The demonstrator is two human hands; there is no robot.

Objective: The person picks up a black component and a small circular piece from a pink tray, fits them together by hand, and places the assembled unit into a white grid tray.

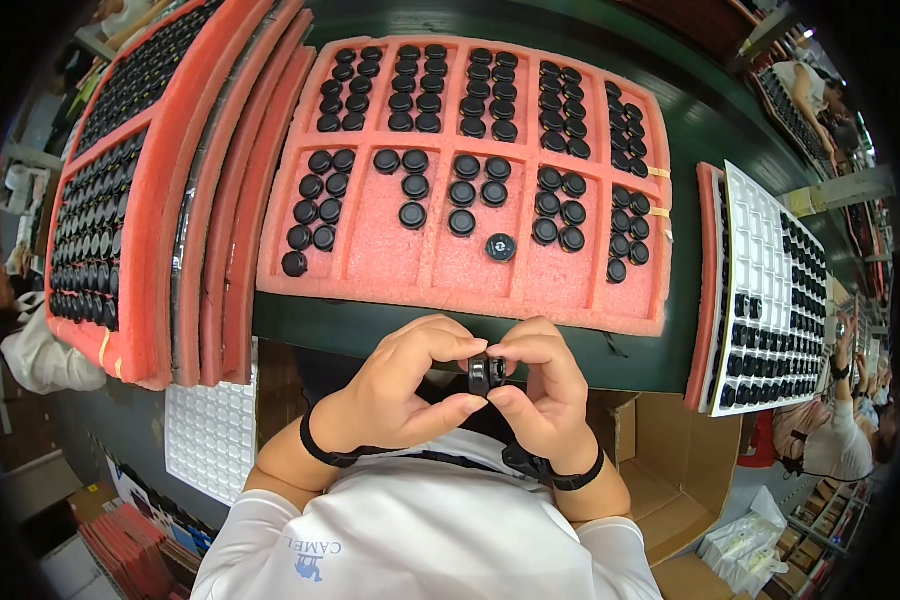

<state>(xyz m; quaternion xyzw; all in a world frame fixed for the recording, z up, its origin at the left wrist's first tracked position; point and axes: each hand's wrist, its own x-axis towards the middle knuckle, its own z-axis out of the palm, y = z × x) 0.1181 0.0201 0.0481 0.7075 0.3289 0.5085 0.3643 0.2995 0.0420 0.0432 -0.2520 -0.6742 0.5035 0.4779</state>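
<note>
A small black cylindrical part [481, 376] with a glossy side sits between my two hands, in front of my chest. My left hand [395, 385] grips it with thumb and fingertips from one side. From the other side, my right hand [547, 390] pinches it the same way; the fingertips cover some of it. Just beyond the hands lies a pink foam tray [450, 295], divided into compartments with many similar black round parts. One dark disc [500, 247] with a pale mark on its face lies in the near middle compartment, apart from the rows.
Stacked pink foam trays [215, 230] stand at the left, the topmost filled with black parts. At the right a white compartment tray [750, 240], partly filled, rests on pink foam. Below are an open cardboard box [660, 490] and white trays [210, 440]. Co-workers sit farther right.
</note>
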